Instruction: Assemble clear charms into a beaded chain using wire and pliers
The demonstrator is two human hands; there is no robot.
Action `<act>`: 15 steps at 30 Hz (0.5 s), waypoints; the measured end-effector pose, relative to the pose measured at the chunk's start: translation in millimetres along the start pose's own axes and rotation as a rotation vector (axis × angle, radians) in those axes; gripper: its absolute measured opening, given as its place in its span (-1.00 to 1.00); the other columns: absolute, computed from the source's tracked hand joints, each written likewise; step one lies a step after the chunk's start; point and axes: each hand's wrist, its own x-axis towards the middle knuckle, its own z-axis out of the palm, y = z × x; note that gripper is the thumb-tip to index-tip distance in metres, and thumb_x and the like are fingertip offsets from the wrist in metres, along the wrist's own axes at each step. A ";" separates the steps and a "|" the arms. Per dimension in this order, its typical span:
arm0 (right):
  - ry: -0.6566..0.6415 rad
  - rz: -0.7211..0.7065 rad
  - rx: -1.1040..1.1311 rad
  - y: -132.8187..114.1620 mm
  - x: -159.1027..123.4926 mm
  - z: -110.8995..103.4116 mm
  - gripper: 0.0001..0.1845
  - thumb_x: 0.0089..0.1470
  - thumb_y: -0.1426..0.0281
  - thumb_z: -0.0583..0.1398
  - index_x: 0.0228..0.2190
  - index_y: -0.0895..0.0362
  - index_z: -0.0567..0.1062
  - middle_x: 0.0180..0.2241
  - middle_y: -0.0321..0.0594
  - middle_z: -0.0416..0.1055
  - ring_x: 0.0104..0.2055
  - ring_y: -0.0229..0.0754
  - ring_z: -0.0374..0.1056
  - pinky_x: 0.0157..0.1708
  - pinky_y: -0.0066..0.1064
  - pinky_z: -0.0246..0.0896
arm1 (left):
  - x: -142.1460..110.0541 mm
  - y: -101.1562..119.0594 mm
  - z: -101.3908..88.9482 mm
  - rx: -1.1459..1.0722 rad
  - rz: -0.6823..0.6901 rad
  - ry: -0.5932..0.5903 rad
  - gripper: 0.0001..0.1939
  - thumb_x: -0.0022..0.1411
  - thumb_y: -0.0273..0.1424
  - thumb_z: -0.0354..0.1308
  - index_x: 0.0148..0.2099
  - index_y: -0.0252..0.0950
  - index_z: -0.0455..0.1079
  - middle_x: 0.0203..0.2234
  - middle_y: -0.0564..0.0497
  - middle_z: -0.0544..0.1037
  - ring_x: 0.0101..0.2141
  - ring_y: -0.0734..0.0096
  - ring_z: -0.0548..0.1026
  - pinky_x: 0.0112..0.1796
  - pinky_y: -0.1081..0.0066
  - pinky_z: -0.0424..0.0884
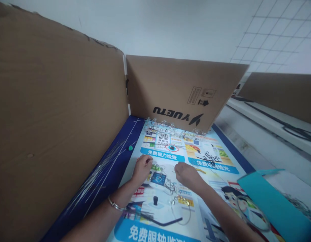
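Note:
My left hand [143,167] is closed, its fingertips pinched together above the printed sheet [155,161]. Across a small gap, my right hand [187,173] is closed too, knuckles up. Whatever either hand holds is too thin or too hidden to name. Just below and between them lies a tangle of thin wire [170,186] with small shiny pieces. Nearer to me is a wire loop with shiny beads [182,201]. A dark bent rod [168,223] rests on the sheet by my left forearm.
Cardboard walls stand at the left [62,101] and back [175,87]. Long straight wires [102,174] lie at left beside a small green piece [130,148]. Clear wire pieces [165,127] line the back, dark wire loops [209,159] sit right, and a turquoise box [271,201] stands front right.

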 end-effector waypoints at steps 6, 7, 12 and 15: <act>0.021 0.086 0.091 -0.1 -2.4 -17.7 -0.80 0.09 0.45 -0.05 -0.39 0.10 0.36 -0.40 -0.34 0.36 -0.41 -0.38 0.25 -0.44 -0.60 0.05 | -8.7 22.6 -4.0 -0.024 0.118 -0.032 -0.85 0.08 -0.51 -0.05 -0.33 -0.26 0.34 -0.40 0.03 0.41 -0.33 0.41 0.36 -0.28 0.44 0.24; 0.019 0.104 0.083 3.1 -3.0 -20.0 -0.78 0.10 0.44 -0.06 -0.40 0.10 0.36 -0.40 -0.33 0.36 -0.40 -0.37 0.25 -0.43 -0.59 0.05 | -9.7 24.5 -4.3 -0.024 0.139 -0.054 -0.85 0.09 -0.50 -0.05 -0.33 -0.26 0.34 -0.41 0.03 0.42 -0.33 0.42 0.36 -0.29 0.45 0.24; -0.034 0.098 -0.010 15.3 -9.8 -21.2 -0.75 0.10 0.46 -0.03 -0.46 0.13 0.41 -0.44 -0.22 0.36 -0.33 -0.23 0.27 -0.42 -0.48 0.03 | -7.4 23.6 -7.0 -0.024 0.113 -0.068 -0.87 0.09 -0.49 -0.04 -0.38 -0.27 0.34 -0.46 0.05 0.43 -0.37 0.43 0.37 -0.30 0.45 0.25; -0.093 -0.008 -0.068 8.7 -12.6 -14.4 -0.82 0.04 0.54 0.03 -0.47 0.16 0.42 -0.42 -0.17 0.37 -0.30 -0.20 0.27 -0.36 -0.45 0.03 | -3.7 22.5 -10.1 -0.038 0.050 -0.061 -0.88 0.09 -0.46 -0.03 -0.37 -0.26 0.34 -0.48 0.06 0.44 -0.39 0.43 0.39 -0.33 0.47 0.26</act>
